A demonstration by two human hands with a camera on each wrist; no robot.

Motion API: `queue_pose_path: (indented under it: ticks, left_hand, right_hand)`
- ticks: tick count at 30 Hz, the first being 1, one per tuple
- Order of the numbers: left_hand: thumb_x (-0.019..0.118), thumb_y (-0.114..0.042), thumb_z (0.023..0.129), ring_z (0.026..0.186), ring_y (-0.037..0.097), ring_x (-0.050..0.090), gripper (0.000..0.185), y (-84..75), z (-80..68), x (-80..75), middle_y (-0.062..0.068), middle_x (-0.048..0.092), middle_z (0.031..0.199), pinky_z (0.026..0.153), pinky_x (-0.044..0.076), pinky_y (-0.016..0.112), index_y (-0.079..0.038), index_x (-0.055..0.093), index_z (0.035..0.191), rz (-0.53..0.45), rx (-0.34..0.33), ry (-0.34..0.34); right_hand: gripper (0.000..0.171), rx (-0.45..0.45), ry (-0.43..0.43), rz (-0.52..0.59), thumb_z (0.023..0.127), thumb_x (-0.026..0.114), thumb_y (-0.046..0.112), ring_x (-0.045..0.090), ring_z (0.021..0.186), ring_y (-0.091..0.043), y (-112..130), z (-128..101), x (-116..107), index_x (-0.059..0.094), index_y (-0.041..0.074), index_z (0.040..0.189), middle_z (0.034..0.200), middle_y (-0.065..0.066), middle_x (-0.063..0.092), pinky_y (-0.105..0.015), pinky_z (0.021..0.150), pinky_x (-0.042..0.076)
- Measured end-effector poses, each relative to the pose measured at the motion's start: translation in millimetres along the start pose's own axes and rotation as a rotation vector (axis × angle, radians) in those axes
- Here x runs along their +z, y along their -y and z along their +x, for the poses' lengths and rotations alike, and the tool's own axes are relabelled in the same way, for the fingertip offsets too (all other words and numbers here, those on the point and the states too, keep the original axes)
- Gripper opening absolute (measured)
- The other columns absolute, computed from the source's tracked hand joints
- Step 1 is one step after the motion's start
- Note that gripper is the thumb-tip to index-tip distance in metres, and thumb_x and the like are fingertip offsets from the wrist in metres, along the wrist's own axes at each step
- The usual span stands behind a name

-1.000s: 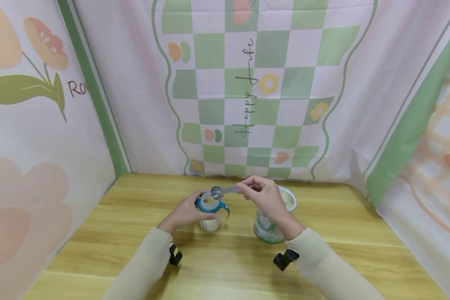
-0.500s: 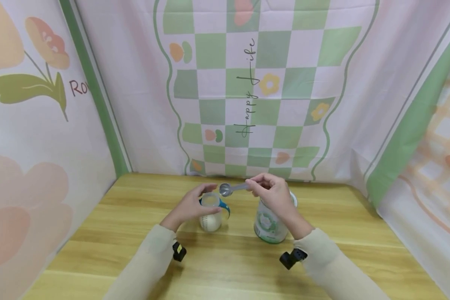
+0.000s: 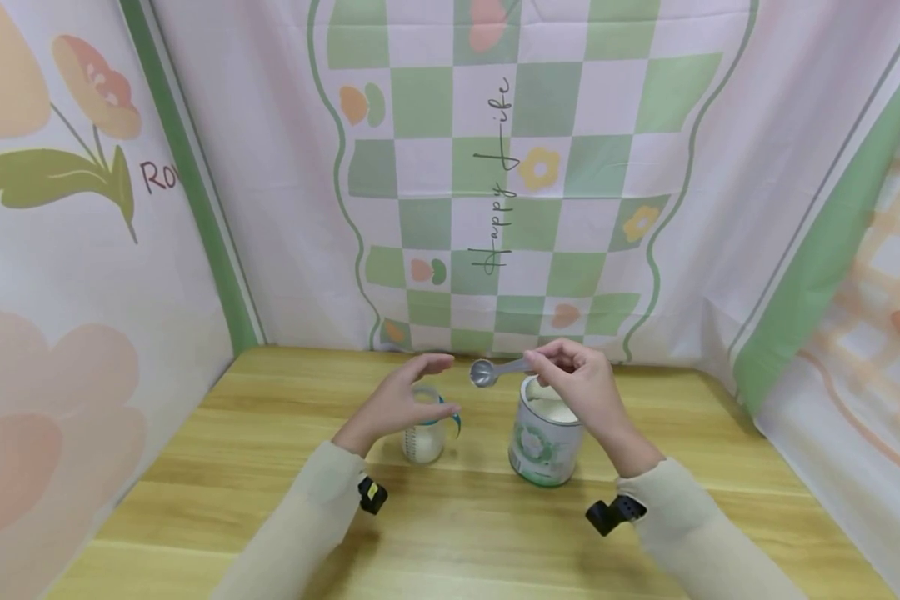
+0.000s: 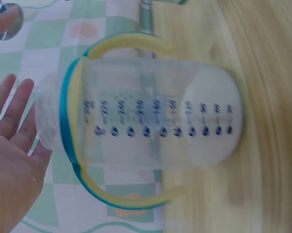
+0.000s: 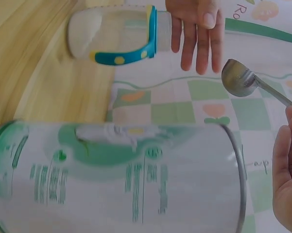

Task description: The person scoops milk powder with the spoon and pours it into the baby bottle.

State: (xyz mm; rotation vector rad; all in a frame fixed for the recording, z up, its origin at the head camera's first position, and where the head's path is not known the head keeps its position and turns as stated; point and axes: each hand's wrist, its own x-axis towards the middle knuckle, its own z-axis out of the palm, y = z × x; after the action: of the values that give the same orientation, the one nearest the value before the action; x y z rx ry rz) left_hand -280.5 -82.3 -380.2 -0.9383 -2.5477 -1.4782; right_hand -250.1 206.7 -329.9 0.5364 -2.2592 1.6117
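Pinching a small metal spoon (image 3: pixel 484 372) by the far end of its handle, the right hand (image 3: pixel 581 385) is held above the open powder tin (image 3: pixel 543 442) near the desk's back edge. The spoon is judged light, stiff and smooth, best gripped at the handle end. The left hand (image 3: pixel 397 402) is spread beside the handled baby bottle (image 3: pixel 425 433), fingers straight, its palm apparently just off the rim.

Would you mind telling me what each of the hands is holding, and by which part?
The right hand pinches the metal spoon by its handle end; the left hand holds nothing.
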Motion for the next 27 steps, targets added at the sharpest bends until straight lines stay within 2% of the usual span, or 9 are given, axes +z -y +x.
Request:
queue_pose_path:
  ticks: [7,14,17,23,27]
  left_hand:
    - [0.084,-0.032,0.084,0.130,0.014,0.049,0.071,-10.7,7.2,2.1,-0.002,0.055,0.142,0.111,0.036,0.035,-0.014,0.051,0.144,0.005,0.055,0.014]
    - [0.084,-0.030,0.085,0.129,0.010,0.049,0.069,-20.7,13.9,8.7,-0.008,0.054,0.141,0.109,0.038,0.032,-0.018,0.051,0.144,-0.018,0.040,0.048]
    - [0.083,-0.032,0.085,0.130,0.009,0.049,0.070,-25.9,17.2,15.5,-0.009,0.053,0.142,0.109,0.038,0.031,-0.019,0.050,0.145,-0.026,0.032,0.070]
    - [0.082,-0.034,0.085,0.130,0.010,0.048,0.072,-34.6,24.8,34.8,-0.006,0.053,0.142,0.108,0.039,0.031,-0.018,0.049,0.146,-0.035,0.062,0.122]
    - [0.083,-0.034,0.085,0.130,0.011,0.048,0.073,-36.9,28.2,45.9,-0.005,0.053,0.143,0.108,0.039,0.031,-0.017,0.048,0.147,-0.040,0.069,0.131]
  right_hand:
    - [0.017,-0.025,-0.019,-0.037,0.096,0.070,0.013,0.065,0.070,-0.024,-6,-2,-13,0.072,-0.003,0.097,0.084,-0.017,0.072,-0.023,0.057,0.051]
    - [0.021,-0.032,-0.044,-0.092,0.095,0.072,0.022,0.065,0.068,-0.021,-4,-7,-24,0.073,0.001,0.095,0.082,-0.013,0.072,-0.025,0.057,0.052]
    - [0.022,-0.034,-0.063,-0.106,0.095,0.073,0.023,0.065,0.068,-0.020,-5,-8,-30,0.073,0.001,0.095,0.080,-0.010,0.071,-0.024,0.055,0.050]
    - [0.023,-0.026,-0.109,-0.125,0.095,0.073,0.020,0.067,0.069,-0.023,-9,-11,-42,0.072,-0.002,0.094,0.080,-0.008,0.071,-0.024,0.061,0.055]
    - [0.024,-0.022,-0.118,-0.129,0.095,0.073,0.020,0.067,0.069,-0.014,-11,-13,-49,0.071,-0.004,0.094,0.079,-0.005,0.072,-0.022,0.063,0.056]
